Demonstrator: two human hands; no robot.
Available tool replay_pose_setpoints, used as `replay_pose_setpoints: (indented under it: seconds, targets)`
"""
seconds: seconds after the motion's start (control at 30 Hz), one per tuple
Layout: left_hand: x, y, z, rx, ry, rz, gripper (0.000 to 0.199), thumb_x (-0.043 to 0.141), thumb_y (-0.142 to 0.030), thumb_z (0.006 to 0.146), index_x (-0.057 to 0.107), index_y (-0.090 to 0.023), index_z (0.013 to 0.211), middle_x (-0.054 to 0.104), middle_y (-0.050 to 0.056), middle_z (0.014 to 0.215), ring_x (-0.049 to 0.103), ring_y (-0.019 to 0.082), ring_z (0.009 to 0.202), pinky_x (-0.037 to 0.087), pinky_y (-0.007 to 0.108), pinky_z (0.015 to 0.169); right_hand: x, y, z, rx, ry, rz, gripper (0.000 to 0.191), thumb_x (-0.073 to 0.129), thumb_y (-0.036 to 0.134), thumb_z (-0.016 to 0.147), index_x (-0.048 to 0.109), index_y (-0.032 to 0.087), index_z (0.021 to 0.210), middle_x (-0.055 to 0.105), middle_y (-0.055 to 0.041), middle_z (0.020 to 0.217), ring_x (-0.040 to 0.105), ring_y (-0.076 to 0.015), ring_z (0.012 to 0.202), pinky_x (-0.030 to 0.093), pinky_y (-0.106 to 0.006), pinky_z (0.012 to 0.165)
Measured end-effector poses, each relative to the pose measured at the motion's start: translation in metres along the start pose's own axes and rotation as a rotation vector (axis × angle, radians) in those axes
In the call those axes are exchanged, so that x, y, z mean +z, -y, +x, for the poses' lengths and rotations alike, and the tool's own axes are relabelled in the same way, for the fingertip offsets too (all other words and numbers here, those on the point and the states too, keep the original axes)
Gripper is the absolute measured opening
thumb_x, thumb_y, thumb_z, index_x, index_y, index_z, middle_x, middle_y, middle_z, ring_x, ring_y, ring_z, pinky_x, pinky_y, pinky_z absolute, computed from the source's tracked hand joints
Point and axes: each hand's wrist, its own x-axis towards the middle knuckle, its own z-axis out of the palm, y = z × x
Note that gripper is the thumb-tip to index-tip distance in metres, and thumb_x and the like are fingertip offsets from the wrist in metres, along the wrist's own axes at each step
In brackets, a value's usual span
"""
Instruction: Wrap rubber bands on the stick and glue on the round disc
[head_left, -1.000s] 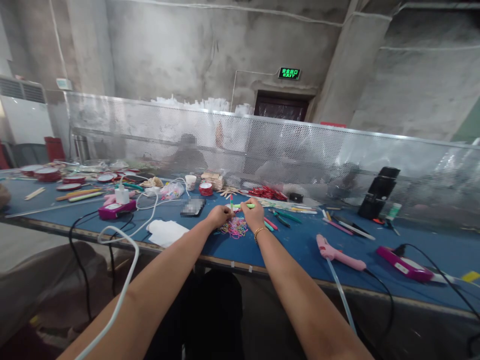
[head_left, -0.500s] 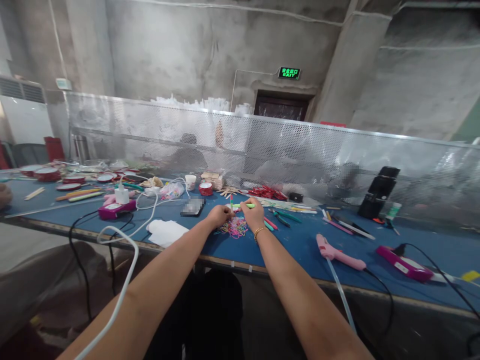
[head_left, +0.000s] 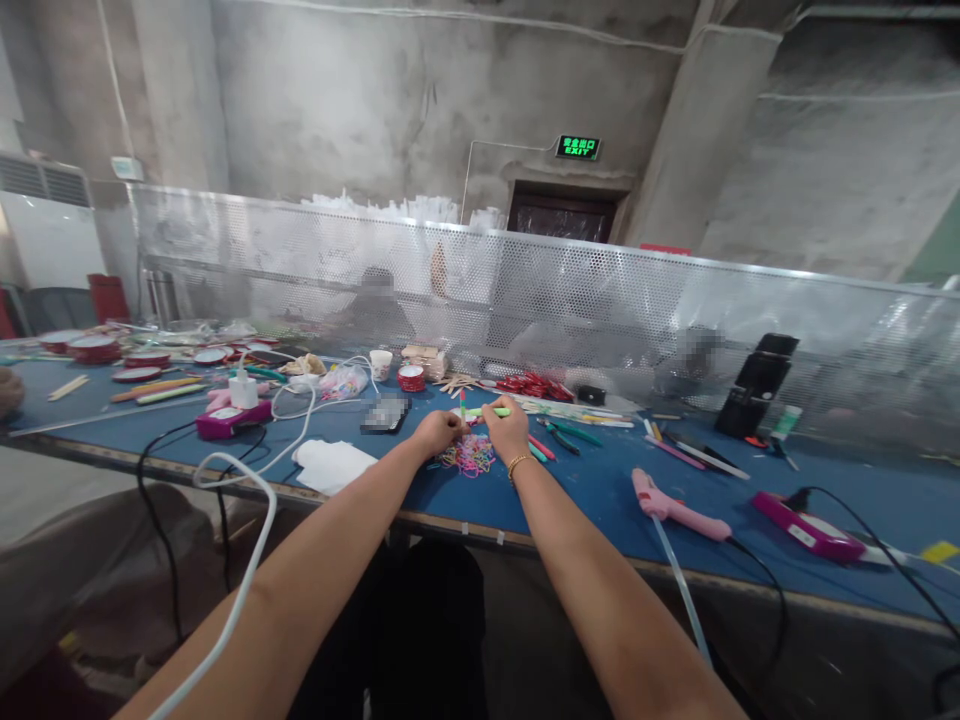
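Observation:
My left hand (head_left: 439,433) is closed, its fingertips at the foot of a small upright red and green stick (head_left: 463,403). Bright green in colour, a pen-like tool (head_left: 491,412) is gripped by my right hand (head_left: 508,428), its tip pointing left at the upright stick. Just below both hands lies a loose pile of multicoloured bands (head_left: 474,457) on the blue table (head_left: 600,520). A red stick (head_left: 541,447) and a teal one are beside my right wrist, which wears a bracelet.
Pliers (head_left: 561,437) lie right of my hands, a pink glue gun (head_left: 679,507) and purple power strip (head_left: 806,525) farther right. Left are white cloth (head_left: 332,465), a phone (head_left: 385,413) and another power strip (head_left: 233,418) with cables. A perforated metal screen (head_left: 465,300) stands behind.

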Motion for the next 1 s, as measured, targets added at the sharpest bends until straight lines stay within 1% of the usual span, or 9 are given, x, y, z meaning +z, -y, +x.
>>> replay_pose_setpoints:
  seconds: [0.2, 0.33, 0.4, 0.5, 0.67, 0.77, 1.0]
  targets:
    - [0.0007, 0.0025, 0.0020, -0.002, 0.012, -0.015, 0.032, 0.066, -0.045, 0.067, 0.063, -0.014, 0.058, 0.052, -0.003, 0.051, 0.040, 0.009, 0.049, 0.028, 0.023, 0.050, 0.0003, -0.0016, 0.0005, -0.015, 0.020, 0.002, 0.018, 0.052, 0.037, 0.074, 0.051, 0.024, 0.062, 0.063, 0.0015, 0.060, 0.054, -0.0178, 0.061, 0.039, -0.027, 0.064]
    - [0.0012, 0.0066, 0.0049, -0.007, -0.005, 0.009, 0.034, 0.067, -0.048, 0.064, 0.065, -0.014, 0.061, 0.051, -0.003, 0.051, 0.040, 0.009, 0.050, 0.028, 0.023, 0.051, 0.0007, -0.0038, 0.0016, 0.003, -0.014, -0.032, 0.016, 0.052, 0.036, 0.073, 0.052, 0.023, 0.063, 0.063, 0.0011, 0.060, 0.054, -0.0181, 0.063, 0.038, -0.027, 0.065]
    - [0.0013, 0.0074, 0.0056, -0.001, -0.010, 0.018, 0.034, 0.066, -0.048, 0.064, 0.065, -0.014, 0.062, 0.051, -0.003, 0.052, 0.040, 0.009, 0.051, 0.028, 0.023, 0.051, 0.0012, -0.0045, 0.0019, -0.006, -0.007, -0.023, 0.017, 0.052, 0.037, 0.073, 0.052, 0.023, 0.063, 0.063, 0.0010, 0.061, 0.054, -0.0182, 0.063, 0.038, -0.027, 0.064]
    - [0.0011, 0.0068, 0.0053, 0.011, -0.003, 0.028, 0.033, 0.064, -0.047, 0.065, 0.064, -0.014, 0.060, 0.051, -0.003, 0.052, 0.040, 0.009, 0.052, 0.028, 0.023, 0.051, 0.0022, -0.0050, 0.0020, -0.015, 0.022, -0.001, 0.018, 0.053, 0.037, 0.073, 0.052, 0.023, 0.063, 0.063, 0.0011, 0.061, 0.054, -0.0181, 0.063, 0.038, -0.027, 0.064]
    - [0.0008, 0.0034, 0.0031, -0.004, -0.001, 0.000, 0.032, 0.065, -0.046, 0.065, 0.064, -0.014, 0.060, 0.053, -0.003, 0.052, 0.042, 0.009, 0.052, 0.031, 0.023, 0.052, 0.0018, -0.0052, 0.0019, -0.006, -0.015, 0.001, 0.017, 0.053, 0.037, 0.073, 0.052, 0.023, 0.063, 0.063, 0.0018, 0.060, 0.054, -0.0177, 0.062, 0.039, -0.027, 0.066]
    - [0.0008, 0.0027, 0.0025, 0.002, 0.003, -0.025, 0.033, 0.066, -0.047, 0.065, 0.065, -0.014, 0.059, 0.055, -0.002, 0.053, 0.043, 0.010, 0.052, 0.031, 0.023, 0.052, 0.0012, -0.0039, 0.0014, -0.018, 0.007, 0.014, 0.017, 0.053, 0.037, 0.073, 0.052, 0.023, 0.062, 0.062, 0.0020, 0.059, 0.054, -0.0173, 0.061, 0.039, -0.027, 0.066]
    - [0.0016, 0.0074, 0.0051, 0.033, 0.002, 0.004, 0.034, 0.063, -0.047, 0.066, 0.061, -0.015, 0.057, 0.051, -0.003, 0.051, 0.041, 0.009, 0.051, 0.031, 0.023, 0.052, 0.0028, -0.0042, 0.0011, -0.037, 0.024, 0.007, 0.018, 0.052, 0.038, 0.073, 0.051, 0.023, 0.062, 0.063, 0.0014, 0.061, 0.055, -0.0177, 0.063, 0.039, -0.027, 0.063]
